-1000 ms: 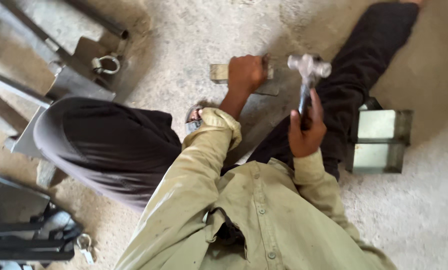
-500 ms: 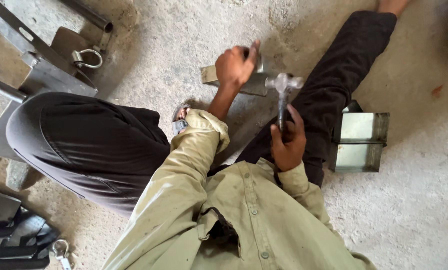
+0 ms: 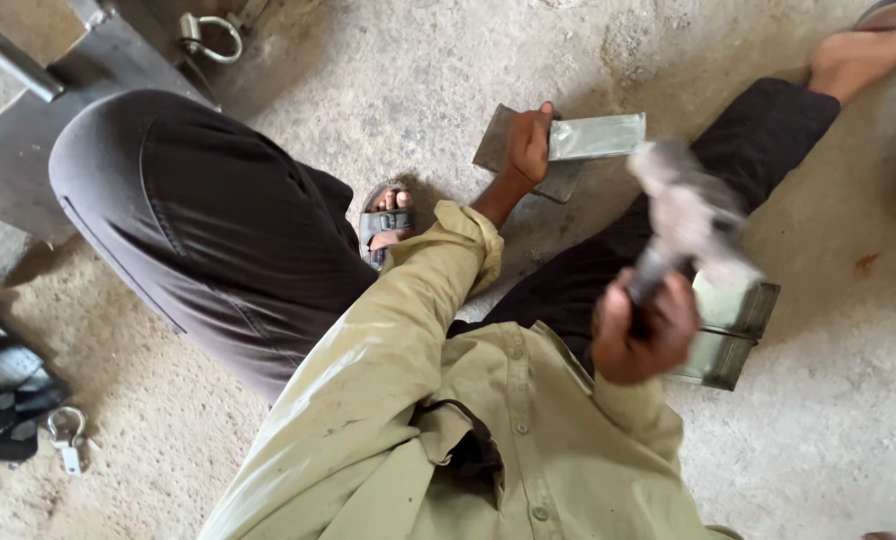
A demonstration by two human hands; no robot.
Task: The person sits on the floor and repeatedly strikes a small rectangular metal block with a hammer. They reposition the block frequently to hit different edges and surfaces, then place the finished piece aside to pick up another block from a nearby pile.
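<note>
left hand (image 3: pixel 528 148) clamped on metal strip (image 3: pixel 596 136), pressing it onto flat steel plate (image 3: pixel 503 150) on far concrete floor (image 3: pixel 418 70) | right hand (image 3: pixel 644 330) closed round hammer (image 3: pixel 683 225), raised, blurred | metal box (image 3: pixel 733 325) just right of it

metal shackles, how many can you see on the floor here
2. One shackle lies at the top left beside the grey steel plate; a smaller shackle lies at the lower left by the black gear. Others may be hidden.
</note>
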